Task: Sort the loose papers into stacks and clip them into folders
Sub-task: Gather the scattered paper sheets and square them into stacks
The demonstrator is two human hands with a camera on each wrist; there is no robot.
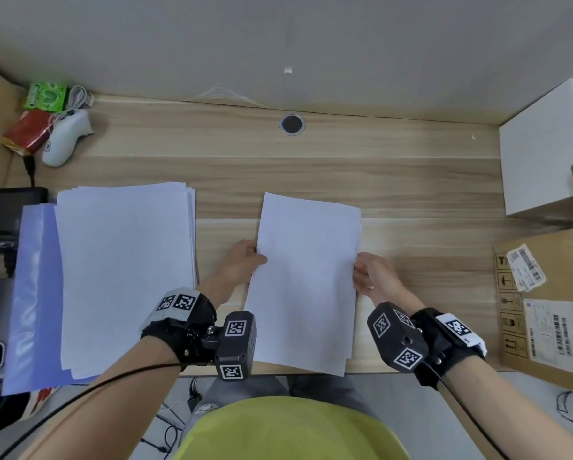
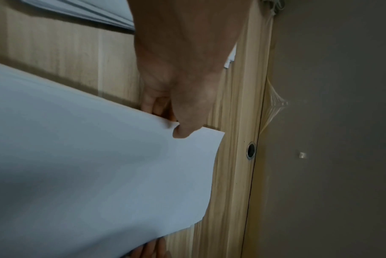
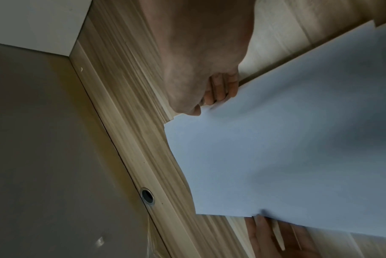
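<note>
A small stack of white papers (image 1: 306,280) is held a little above the wooden desk, in front of me. My left hand (image 1: 245,263) pinches its left edge, thumb on top and fingers underneath, as the left wrist view shows on the small stack (image 2: 88,165). My right hand (image 1: 366,273) pinches the right edge the same way; the right wrist view shows its thumb on the sheets (image 3: 287,148). A larger pile of white papers (image 1: 126,277) lies at the left on a pale blue folder (image 1: 33,293).
A white box (image 1: 544,147) and labelled cardboard cartons (image 1: 550,310) stand at the right. At the back left lie a white controller (image 1: 66,137), a green packet (image 1: 46,96) and a red packet (image 1: 29,131). A cable hole (image 1: 291,124) sits by the wall. A dark device (image 1: 3,217) stands at the left edge.
</note>
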